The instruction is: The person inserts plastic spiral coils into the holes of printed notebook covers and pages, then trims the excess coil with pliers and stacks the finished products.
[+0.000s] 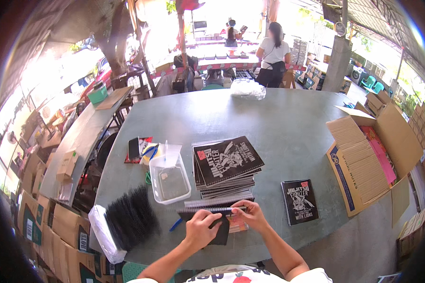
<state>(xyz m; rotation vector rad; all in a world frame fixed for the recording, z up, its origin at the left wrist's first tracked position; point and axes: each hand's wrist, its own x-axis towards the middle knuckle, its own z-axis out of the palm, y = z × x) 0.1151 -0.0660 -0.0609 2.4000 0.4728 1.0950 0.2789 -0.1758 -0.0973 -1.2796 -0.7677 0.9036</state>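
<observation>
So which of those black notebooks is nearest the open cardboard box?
The notebook lying flat on the table, between the right hand and the box; unlike the others, it is neither in the stack nor held.

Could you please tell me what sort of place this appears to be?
It looks like a semi-open workshop where notebooks are assembled or packed: a stack of spiral notebooks and what seem to be black binding coils lie on the work table, with an open cardboard box at its right.
</observation>
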